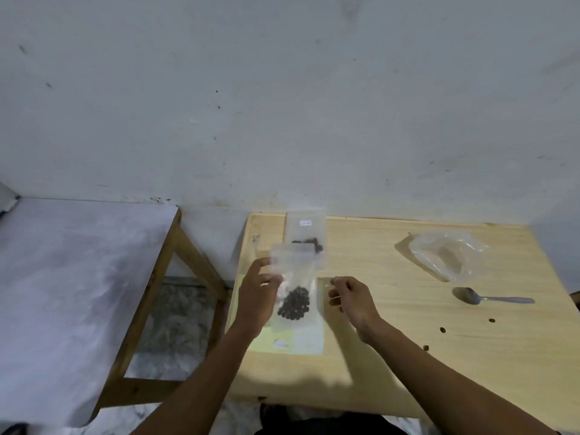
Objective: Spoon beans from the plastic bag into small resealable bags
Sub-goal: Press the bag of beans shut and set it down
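My left hand point(259, 293) holds a small resealable bag point(295, 290) by its left edge, above the table; dark beans fill its lower part. My right hand point(351, 296) hovers just right of that bag, fingers loosely curled and holding nothing. A second small bag point(306, 232) with a few dark beans lies flat near the table's back edge. The large clear plastic bag point(448, 255) lies crumpled at the back right, and a metal spoon point(489, 298) rests in front of it. More flat small bags point(301, 339) lie under my hands.
The light wooden table point(392, 356) stands against a white wall. Three loose beans point(442, 329) lie on it right of my right forearm. A second table with a pale cover point(72, 293) stands to the left, across a gap.
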Action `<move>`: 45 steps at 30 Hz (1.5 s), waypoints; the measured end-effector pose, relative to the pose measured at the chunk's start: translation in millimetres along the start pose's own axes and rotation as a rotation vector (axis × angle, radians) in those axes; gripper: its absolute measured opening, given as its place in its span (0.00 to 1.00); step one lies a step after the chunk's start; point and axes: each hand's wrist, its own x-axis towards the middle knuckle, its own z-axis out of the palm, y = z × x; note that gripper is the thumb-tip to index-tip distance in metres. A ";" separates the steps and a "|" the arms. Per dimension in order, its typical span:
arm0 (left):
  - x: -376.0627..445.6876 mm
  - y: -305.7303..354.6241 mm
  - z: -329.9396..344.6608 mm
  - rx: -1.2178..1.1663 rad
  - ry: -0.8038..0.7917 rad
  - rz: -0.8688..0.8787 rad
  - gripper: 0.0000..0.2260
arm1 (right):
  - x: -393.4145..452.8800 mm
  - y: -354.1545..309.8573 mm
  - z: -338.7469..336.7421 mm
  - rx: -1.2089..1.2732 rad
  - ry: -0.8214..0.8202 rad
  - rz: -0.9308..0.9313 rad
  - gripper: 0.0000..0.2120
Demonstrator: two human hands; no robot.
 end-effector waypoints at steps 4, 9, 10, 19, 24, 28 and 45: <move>-2.1 -2.1 -41.7 -0.041 0.060 0.055 0.10 | -14.4 19.5 28.6 -0.547 -0.335 -0.271 0.08; -4.4 -12.6 -72.9 -0.124 0.124 0.010 0.10 | -23.2 35.6 60.7 -0.914 -0.485 -0.579 0.15; -6.7 -12.5 -75.9 -0.123 0.138 0.004 0.11 | -23.6 38.2 64.5 -0.952 -0.476 -0.593 0.16; -19.8 -14.2 -86.7 -0.097 0.155 0.026 0.10 | -23.6 42.0 81.1 -0.930 -0.413 -0.532 0.06; -15.3 -11.2 -86.1 -0.065 0.116 0.066 0.09 | -17.6 13.1 61.6 -0.451 -0.375 -0.236 0.04; -10.7 -0.6 -78.5 -0.018 0.093 0.123 0.12 | -18.2 -37.0 40.0 -0.113 -0.238 -0.220 0.03; -18.6 38.5 -24.4 0.004 -0.049 0.215 0.08 | -24.0 -98.5 56.1 -0.022 0.074 -0.384 0.01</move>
